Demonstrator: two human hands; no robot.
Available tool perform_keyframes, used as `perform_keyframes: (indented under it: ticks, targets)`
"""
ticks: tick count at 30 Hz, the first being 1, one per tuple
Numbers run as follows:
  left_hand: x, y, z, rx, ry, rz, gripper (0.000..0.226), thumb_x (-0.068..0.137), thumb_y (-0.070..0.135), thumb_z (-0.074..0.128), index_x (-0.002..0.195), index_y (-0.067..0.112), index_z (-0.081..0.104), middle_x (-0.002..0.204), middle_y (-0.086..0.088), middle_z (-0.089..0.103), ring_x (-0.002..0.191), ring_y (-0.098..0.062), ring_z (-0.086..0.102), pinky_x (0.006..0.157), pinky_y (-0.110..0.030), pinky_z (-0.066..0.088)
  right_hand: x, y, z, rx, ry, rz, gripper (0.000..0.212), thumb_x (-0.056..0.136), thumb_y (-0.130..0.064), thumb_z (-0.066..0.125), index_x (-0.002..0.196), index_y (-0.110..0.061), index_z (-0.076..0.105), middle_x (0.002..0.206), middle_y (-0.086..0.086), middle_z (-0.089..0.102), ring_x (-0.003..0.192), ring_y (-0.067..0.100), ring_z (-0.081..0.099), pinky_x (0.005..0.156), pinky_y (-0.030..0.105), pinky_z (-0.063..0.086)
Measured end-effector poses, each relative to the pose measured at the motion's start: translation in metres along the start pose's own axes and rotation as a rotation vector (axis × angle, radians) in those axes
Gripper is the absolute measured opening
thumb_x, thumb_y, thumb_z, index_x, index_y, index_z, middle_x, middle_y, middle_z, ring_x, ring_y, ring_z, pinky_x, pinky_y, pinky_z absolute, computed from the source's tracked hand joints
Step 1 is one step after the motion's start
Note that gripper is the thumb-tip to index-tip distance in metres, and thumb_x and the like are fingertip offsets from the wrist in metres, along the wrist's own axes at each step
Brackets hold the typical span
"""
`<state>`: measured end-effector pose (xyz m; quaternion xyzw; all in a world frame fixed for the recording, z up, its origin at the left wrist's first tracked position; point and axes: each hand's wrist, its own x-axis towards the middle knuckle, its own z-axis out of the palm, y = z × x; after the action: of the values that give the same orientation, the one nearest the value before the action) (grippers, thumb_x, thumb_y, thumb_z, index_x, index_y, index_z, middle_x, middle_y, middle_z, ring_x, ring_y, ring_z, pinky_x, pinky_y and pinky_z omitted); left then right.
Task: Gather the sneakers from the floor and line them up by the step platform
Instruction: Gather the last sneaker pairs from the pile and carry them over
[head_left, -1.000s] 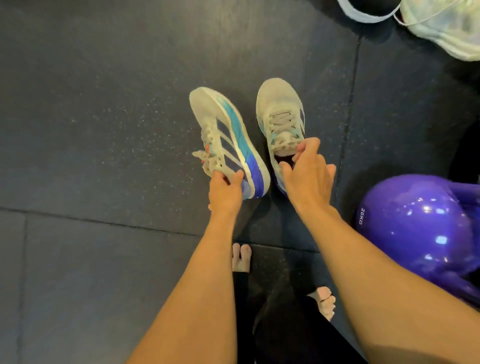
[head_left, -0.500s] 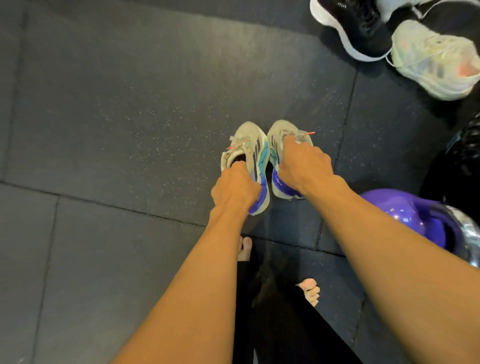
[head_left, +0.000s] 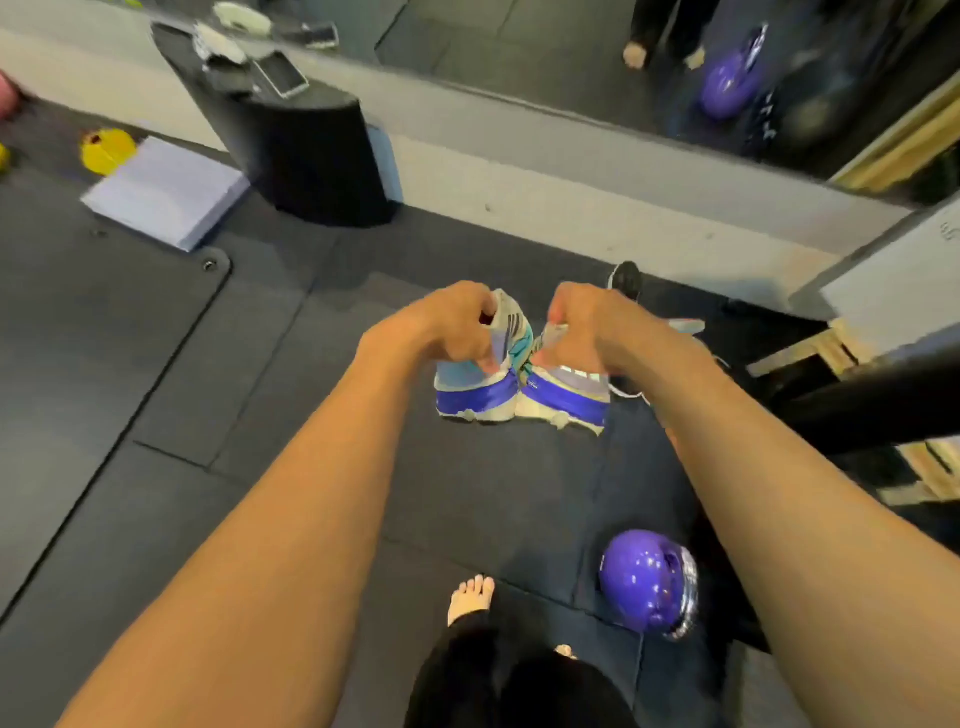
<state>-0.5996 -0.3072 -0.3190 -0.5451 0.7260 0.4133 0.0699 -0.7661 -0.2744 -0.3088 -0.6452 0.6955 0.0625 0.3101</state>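
I hold a pair of white sneakers with teal and blue-purple soles up off the dark floor, heels toward me. My left hand (head_left: 457, 322) grips the collar of the left sneaker (head_left: 475, 395). My right hand (head_left: 587, 322) grips the collar of the right sneaker (head_left: 566, 397). The two shoes hang side by side, heels touching. Behind my right hand, a black sneaker (head_left: 626, 280) and a pale sneaker (head_left: 685, 326) lie on the floor, partly hidden. A pale lavender step platform (head_left: 166, 192) sits on the floor at the far left.
A purple kettlebell (head_left: 647, 582) stands on the floor at my right, near my bare foot (head_left: 470, 597). A black cylinder stand (head_left: 306, 150) with phones on top is by the mirror wall. A yellow object (head_left: 106, 150) lies far left. Wooden boxes (head_left: 831, 353) stand right.
Both hands have lifted the pair of sneakers off the floor. My view has swung up from the floor to the mirror wall, the stand and the step platform.
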Motion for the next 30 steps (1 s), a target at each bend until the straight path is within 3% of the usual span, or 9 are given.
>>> perform_keyframes:
  ticks: [3, 5, 8, 12, 17, 20, 25, 30]
  targets:
    - [-0.069, 0.051, -0.063, 0.037, 0.219, 0.073, 0.057, 0.071, 0.015, 0.075, 0.122, 0.022, 0.05, 0.118, 0.0, 0.055, 0.101, -0.024, 0.054, 0.078, -0.034, 0.046, -0.056, -0.042, -0.076, -0.027, 0.165, -0.06, 0.036, 0.071, -0.021, 0.071, 0.104, -0.023, 0.055, 0.102, 0.005, 0.06, 0.088, 0.03, 0.059, 0.072, 0.034, 0.053]
    - [-0.114, 0.081, -0.094, 0.085, 0.338, 0.135, 0.056, 0.071, 0.015, 0.074, 0.122, 0.024, 0.051, 0.116, 0.0, 0.054, 0.103, -0.024, 0.054, 0.084, -0.037, 0.048, -0.094, -0.065, -0.115, -0.045, 0.305, -0.135, 0.034, 0.072, -0.015, 0.068, 0.103, -0.024, 0.058, 0.108, 0.008, 0.063, 0.091, 0.033, 0.062, 0.075, 0.037, 0.055]
    - [-0.186, 0.123, -0.127, 0.176, 0.493, 0.176, 0.036, 0.07, 0.015, 0.068, 0.101, 0.03, 0.059, 0.104, 0.002, 0.057, 0.098, -0.022, 0.056, 0.083, -0.038, 0.05, -0.159, -0.095, -0.163, -0.094, 0.487, -0.253, 0.027, 0.081, -0.023, 0.062, 0.107, -0.028, 0.06, 0.116, 0.007, 0.061, 0.105, 0.032, 0.057, 0.074, 0.033, 0.042]
    - [-0.284, 0.165, -0.155, 0.207, 0.65, 0.119, 0.023, 0.068, 0.016, 0.067, 0.077, 0.035, 0.058, 0.089, 0.007, 0.055, 0.087, -0.019, 0.057, 0.072, -0.033, 0.049, -0.244, -0.129, -0.205, -0.132, 0.63, -0.397, 0.024, 0.084, -0.021, 0.058, 0.106, -0.031, 0.058, 0.119, 0.007, 0.059, 0.106, 0.033, 0.055, 0.071, 0.035, 0.034]
    - [-0.406, 0.183, -0.164, 0.186, 0.814, 0.022, 0.019, 0.069, 0.014, 0.069, 0.08, 0.029, 0.065, 0.081, 0.011, 0.061, 0.077, -0.011, 0.059, 0.063, -0.026, 0.046, -0.335, -0.183, -0.227, -0.166, 0.663, -0.608, 0.02, 0.086, -0.018, 0.057, 0.098, -0.034, 0.058, 0.12, 0.004, 0.06, 0.106, 0.03, 0.055, 0.071, 0.036, 0.036]
    - [-0.48, 0.172, -0.155, 0.177, 0.896, -0.067, 0.016, 0.07, 0.011, 0.068, 0.077, 0.026, 0.066, 0.08, 0.007, 0.066, 0.076, -0.015, 0.063, 0.058, -0.027, 0.05, -0.383, -0.222, -0.216, -0.182, 0.636, -0.738, 0.017, 0.085, -0.021, 0.06, 0.093, -0.035, 0.057, 0.117, 0.003, 0.061, 0.101, 0.028, 0.056, 0.072, 0.037, 0.039]
    - [-0.603, 0.128, -0.121, 0.104, 0.991, -0.238, 0.016, 0.073, 0.01, 0.07, 0.077, 0.025, 0.065, 0.085, -0.003, 0.07, 0.081, -0.024, 0.068, 0.068, -0.04, 0.06, -0.461, -0.297, -0.168, -0.205, 0.582, -0.95, 0.025, 0.082, -0.02, 0.061, 0.105, -0.03, 0.063, 0.115, 0.005, 0.062, 0.101, 0.028, 0.057, 0.073, 0.036, 0.041]
    - [-0.729, 0.073, -0.071, 0.033, 1.112, -0.404, 0.016, 0.074, 0.011, 0.071, 0.073, 0.024, 0.063, 0.085, -0.007, 0.071, 0.078, -0.028, 0.069, 0.052, -0.031, 0.054, -0.545, -0.38, -0.097, -0.244, 0.514, -1.181, 0.026, 0.081, -0.021, 0.058, 0.106, -0.026, 0.064, 0.113, 0.005, 0.063, 0.103, 0.029, 0.057, 0.076, 0.036, 0.043]
